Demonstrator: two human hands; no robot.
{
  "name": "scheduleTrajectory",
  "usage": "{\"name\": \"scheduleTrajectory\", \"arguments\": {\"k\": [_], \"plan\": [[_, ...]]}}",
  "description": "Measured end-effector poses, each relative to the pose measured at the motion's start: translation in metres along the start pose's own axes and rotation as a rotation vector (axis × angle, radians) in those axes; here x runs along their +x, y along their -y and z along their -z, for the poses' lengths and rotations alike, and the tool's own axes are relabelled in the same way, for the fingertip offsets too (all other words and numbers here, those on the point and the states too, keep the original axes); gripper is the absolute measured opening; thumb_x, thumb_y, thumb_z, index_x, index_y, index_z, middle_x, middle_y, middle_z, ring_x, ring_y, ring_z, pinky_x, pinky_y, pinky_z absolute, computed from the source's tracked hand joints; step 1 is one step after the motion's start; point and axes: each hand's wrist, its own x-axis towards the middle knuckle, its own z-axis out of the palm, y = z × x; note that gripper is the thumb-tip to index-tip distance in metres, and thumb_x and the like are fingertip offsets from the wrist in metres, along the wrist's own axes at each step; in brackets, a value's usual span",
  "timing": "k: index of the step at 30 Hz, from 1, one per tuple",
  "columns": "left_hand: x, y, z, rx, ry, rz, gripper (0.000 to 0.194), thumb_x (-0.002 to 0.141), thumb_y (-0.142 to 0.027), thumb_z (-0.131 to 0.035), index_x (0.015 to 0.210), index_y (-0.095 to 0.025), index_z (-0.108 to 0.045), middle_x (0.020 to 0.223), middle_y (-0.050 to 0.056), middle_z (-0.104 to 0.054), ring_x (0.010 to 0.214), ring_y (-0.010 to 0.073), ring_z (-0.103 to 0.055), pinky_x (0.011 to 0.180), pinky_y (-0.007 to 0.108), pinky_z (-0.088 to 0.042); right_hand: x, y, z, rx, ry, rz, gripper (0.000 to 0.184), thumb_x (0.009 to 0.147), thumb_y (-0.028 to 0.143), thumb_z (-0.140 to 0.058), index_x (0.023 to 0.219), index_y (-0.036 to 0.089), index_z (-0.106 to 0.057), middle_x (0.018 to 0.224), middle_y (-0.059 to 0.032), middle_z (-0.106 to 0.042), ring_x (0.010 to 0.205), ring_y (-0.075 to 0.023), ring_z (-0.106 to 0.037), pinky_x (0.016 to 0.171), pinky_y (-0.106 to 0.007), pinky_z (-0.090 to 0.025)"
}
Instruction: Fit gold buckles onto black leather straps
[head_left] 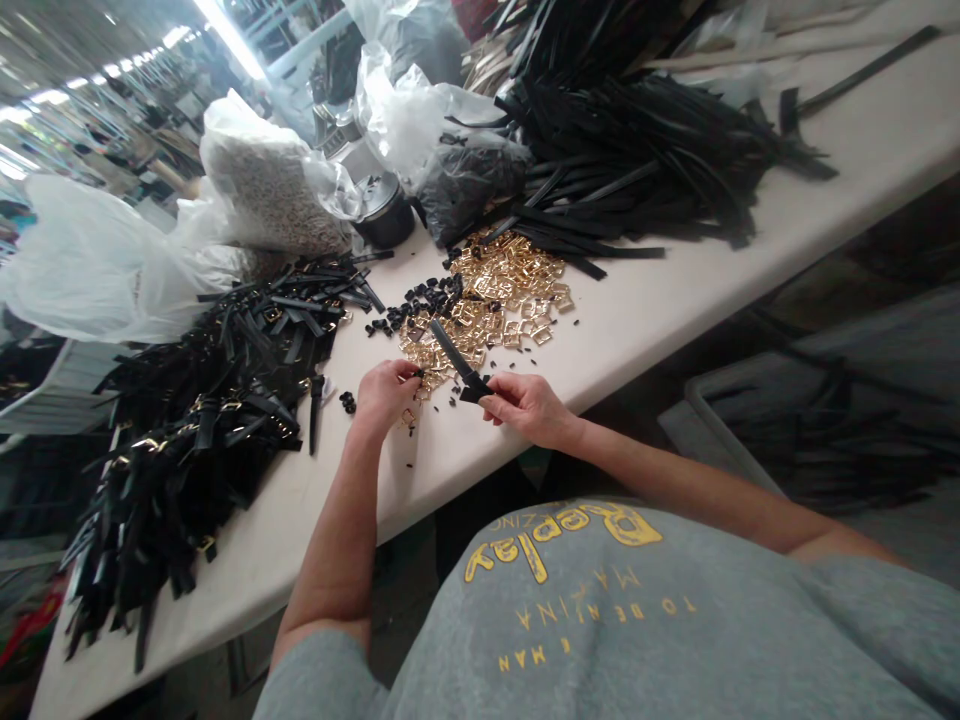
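My right hand is closed on a black strap, gripping it at its folded lower end. The strap's free end points up and to the left over the buckles. My left hand is pinched at the near edge of the pile, with a small black piece at its fingertips, probably a strap loop. In front of both hands lies a heap of gold buckles. Beside them is a cluster of small black loops. A single gold buckle rests just below my left fingers.
Straps fitted with buckles are heaped along the table's left side. Plain black straps pile up at the back right. Plastic bags and a dark round tin stand behind. A grey bin is at the right, below the table.
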Motion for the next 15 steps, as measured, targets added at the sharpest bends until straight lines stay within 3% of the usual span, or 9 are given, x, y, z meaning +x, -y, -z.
{"name": "scheduleTrajectory", "arguments": {"k": [6, 15], "plan": [[0.001, -0.0071, 0.0036, 0.133, 0.009, -0.058, 0.03, 0.086, -0.028, -0.055, 0.103, -0.022, -0.079, 0.102, 0.009, -0.076, 0.095, 0.0257, -0.069, 0.091, 0.036, -0.05, 0.0008, -0.0014, 0.0, 0.028, 0.013, -0.004, 0.027, 0.087, 0.043, -0.062, 0.081, 0.017, -0.059, 0.069, -0.002, -0.067, 0.059, -0.0116, -0.062, 0.058, -0.024, -0.05], [0.0024, -0.0069, 0.0074, 0.131, 0.067, -0.036, 0.026, 0.085, -0.028, -0.06, 0.101, -0.022, -0.079, 0.098, 0.007, -0.078, 0.087, 0.0223, -0.07, 0.084, 0.031, -0.05, 0.0, 0.0026, 0.0008, 0.03, 0.017, -0.014, 0.026, 0.086, 0.042, -0.062, 0.079, 0.017, -0.058, 0.068, -0.002, -0.067, 0.058, -0.0114, -0.062, 0.058, -0.024, -0.049]]}}
